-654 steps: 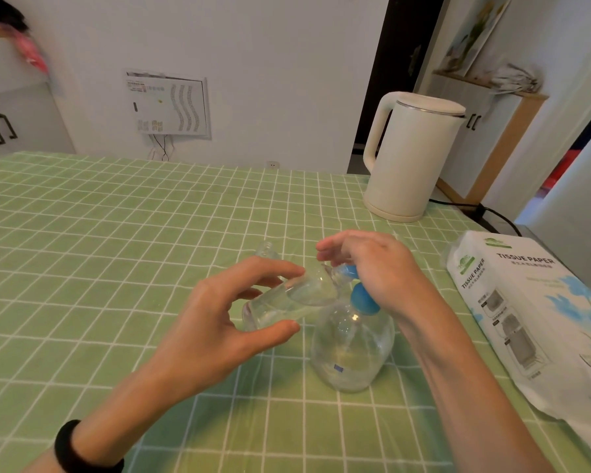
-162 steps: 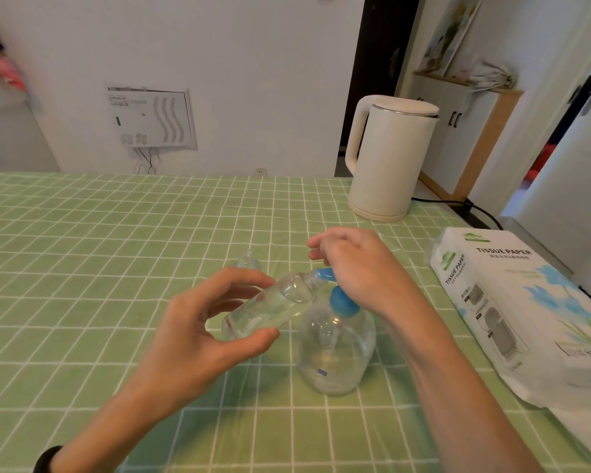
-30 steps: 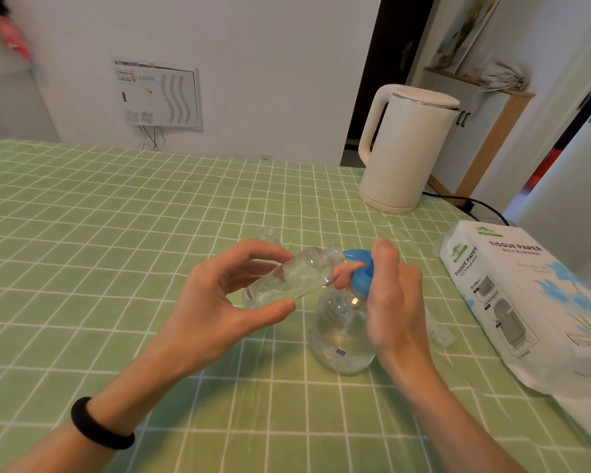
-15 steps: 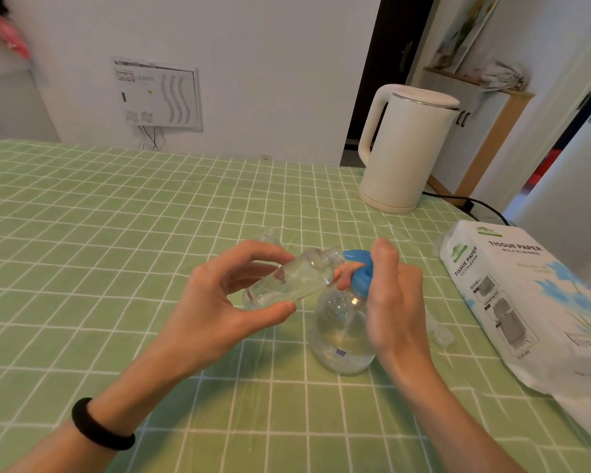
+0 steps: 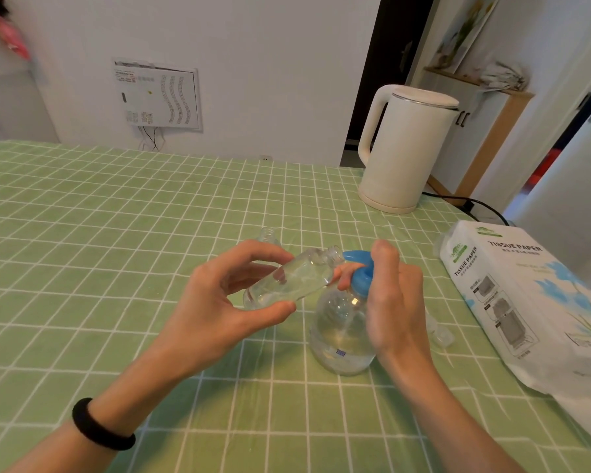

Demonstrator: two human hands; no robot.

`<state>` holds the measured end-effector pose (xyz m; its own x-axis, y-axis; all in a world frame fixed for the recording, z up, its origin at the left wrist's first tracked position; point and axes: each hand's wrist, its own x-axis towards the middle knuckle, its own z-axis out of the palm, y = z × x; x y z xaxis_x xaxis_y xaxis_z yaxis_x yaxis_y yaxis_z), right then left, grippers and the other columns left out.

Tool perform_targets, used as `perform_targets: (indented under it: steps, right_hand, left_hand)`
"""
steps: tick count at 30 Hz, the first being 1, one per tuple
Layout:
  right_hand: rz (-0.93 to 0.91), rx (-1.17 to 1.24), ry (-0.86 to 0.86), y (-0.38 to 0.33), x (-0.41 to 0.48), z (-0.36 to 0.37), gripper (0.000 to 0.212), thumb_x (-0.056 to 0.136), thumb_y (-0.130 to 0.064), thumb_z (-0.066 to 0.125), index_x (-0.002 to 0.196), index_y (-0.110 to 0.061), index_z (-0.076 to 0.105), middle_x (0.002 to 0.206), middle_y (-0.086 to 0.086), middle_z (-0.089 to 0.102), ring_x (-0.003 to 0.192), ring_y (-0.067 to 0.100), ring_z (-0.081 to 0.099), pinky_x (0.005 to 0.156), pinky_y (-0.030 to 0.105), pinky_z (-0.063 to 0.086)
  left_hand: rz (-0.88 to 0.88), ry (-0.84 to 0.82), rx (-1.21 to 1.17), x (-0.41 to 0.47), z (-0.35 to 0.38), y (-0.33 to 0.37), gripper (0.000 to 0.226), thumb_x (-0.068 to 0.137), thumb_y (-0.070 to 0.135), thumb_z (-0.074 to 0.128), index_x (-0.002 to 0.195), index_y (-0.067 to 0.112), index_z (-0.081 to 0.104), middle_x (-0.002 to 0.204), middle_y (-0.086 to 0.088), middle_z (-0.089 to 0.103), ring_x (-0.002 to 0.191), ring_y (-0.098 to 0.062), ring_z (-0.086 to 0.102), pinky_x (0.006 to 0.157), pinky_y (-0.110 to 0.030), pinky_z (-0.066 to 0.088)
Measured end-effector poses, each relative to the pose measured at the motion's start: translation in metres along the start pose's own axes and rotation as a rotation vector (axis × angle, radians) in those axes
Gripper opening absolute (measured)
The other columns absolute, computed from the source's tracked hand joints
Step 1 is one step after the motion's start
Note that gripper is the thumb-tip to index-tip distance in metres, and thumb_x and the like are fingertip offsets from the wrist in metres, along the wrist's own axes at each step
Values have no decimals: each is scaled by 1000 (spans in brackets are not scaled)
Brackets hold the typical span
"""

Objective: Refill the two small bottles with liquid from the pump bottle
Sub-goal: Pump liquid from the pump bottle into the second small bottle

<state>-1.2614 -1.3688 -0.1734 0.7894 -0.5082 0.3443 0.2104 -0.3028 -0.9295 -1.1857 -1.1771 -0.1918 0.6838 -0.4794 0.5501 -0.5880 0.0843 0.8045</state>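
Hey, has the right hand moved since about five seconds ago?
Yes. The right hand has dropped from on top of the pump bottle to its right side, with one finger over the blue pump head.

Table covering: a green tablecloth (image 5: 82,233) with a white grid pattern spans the whole work surface.

Taking the frame centre as the dial centre:
- 2 o'clock: a white electric kettle (image 5: 406,155) stands upright on the cloth, lid closed, handle facing 9 o'clock. A black cord (image 5: 471,201) runs from its base toward 3 o'clock.
- 3 to 4 o'clock: a white pack marked "TISSUE PAPER" (image 5: 526,302) lies flat at the table edge.
- 11 o'clock: a white wall panel (image 5: 157,93) with wavy vent slots; thin wires (image 5: 151,138) hang beneath it.
- 1 o'clock: a dark doorway (image 5: 386,63).
- 2 o'clock, behind the kettle: a wood-edged cabinet (image 5: 492,131).
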Motion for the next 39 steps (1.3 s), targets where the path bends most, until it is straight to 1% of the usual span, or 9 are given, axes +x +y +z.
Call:
perform_targets:
  steps: [5,11,16,21,25,28,32,36,39]
  right_hand:
    - [5,0,28,-1,-2,1,71,96,-63,28,45,-26,61,67,-4,76,73,4,71,68,3,42]
    - [-2,3,8,-3,1,0,57,87,-52,33,43,-27,61,66,-2,76,71,5,71,67,10,46]
    - [5,-15,22,0,-1,0,68,99,-53,31,45,-24,60,67,-3,76,72,5,70,66,6,43]
    - [1,-20,42,-2,-1,1,70,96,-62,27,44,-27,61,64,-5,74,64,9,66,64,5,42]
    - [-19,-11,33,0,-1,1,68,97,-57,30,44,-28,61,64,-4,74,66,3,67,66,4,43]
    - [-18,0,16,1,0,0,64,93,-55,31,45,-27,61,67,-1,76,68,5,69,67,7,45]
    - [-25,-16,19,3,1,-1,62,96,-47,32,46,-27,63,67,-4,75,65,5,67,63,8,45]
    - [-18,-31,53,3,-2,1,69,97,-58,29,47,-26,64,65,-7,74,63,0,64,65,3,42]
    - [-21,-29,65,3,-2,0,71,94,-65,25,51,-27,68,67,-5,75,63,9,65,63,6,44]
  left_hand:
    - [-6,-9,5,-1,0,1,47,75,29,86,120,33,70,122,9,76,111,-16,76,101,-33,59]
    - [-11,-8,-8,-1,1,2,48,75,29,86,120,29,71,121,8,76,110,-17,77,101,-35,60]
    - [-18,-7,-20,-1,2,1,48,75,28,86,120,26,71,121,7,76,109,-17,77,99,-31,59]
    - [-47,-36,-90,-2,4,-2,46,76,23,86,120,28,71,122,3,75,109,-20,77,98,-30,60]
    - [-46,-45,-119,-1,4,0,46,78,21,85,120,31,71,123,3,75,109,-21,77,96,-29,60]
    - [-45,-34,-132,0,3,1,45,78,21,85,120,31,71,123,3,75,108,-22,77,96,-30,60]
    - [-55,-43,-118,-1,3,1,46,78,22,86,121,28,70,123,2,75,109,-22,77,97,-31,60]
    - [-67,-42,-112,-2,5,0,46,77,23,86,120,29,70,123,2,75,108,-21,78,97,-30,60]
    - [-73,-40,-126,-2,6,0,46,77,22,86,120,28,70,123,1,75,107,-22,78,96,-29,60]
